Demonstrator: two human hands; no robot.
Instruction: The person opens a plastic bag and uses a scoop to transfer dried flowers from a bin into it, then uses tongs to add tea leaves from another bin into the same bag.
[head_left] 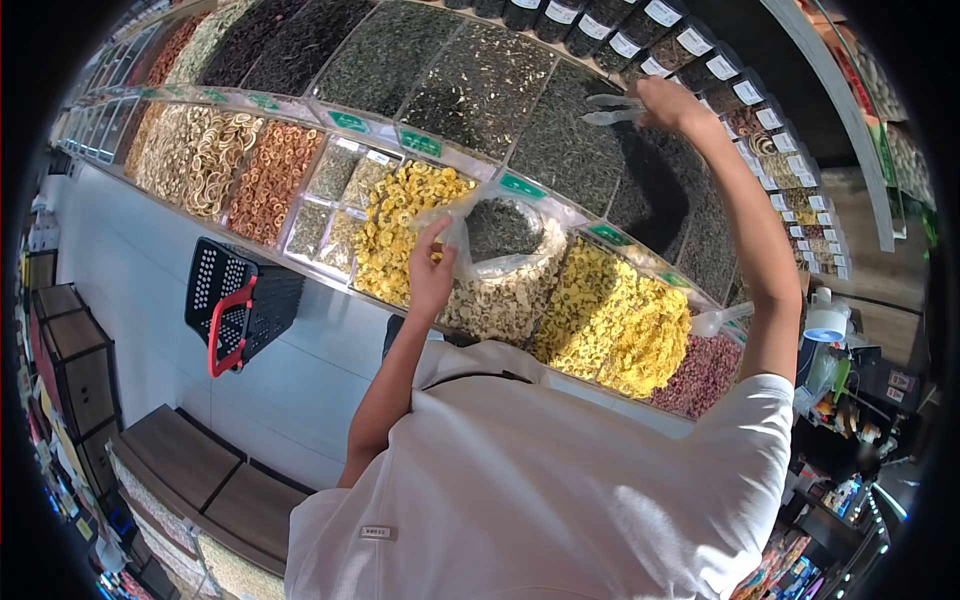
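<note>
My left hand (432, 268) is closed on the rim of a clear plastic bag (458, 238). Dark green dried leaves (503, 228) show inside the bag, which is over the bins of yellow dried flowers (408, 200) and pale dried pieces (500, 300). Farther up, my right hand (668, 105) grips clear plastic tongs (612, 109). The tongs' ends are over a bin of dark dried leaves (565, 135), pointing left and slightly apart. Whether they hold any leaves is too small to tell.
Labelled jars (690, 45) line the display's back edge. A black basket with a red handle (232, 330) stands on the floor at left. Brown cabinets (190, 465) are at lower left. A clear scoop (708, 322) lies near the red dried buds (700, 375).
</note>
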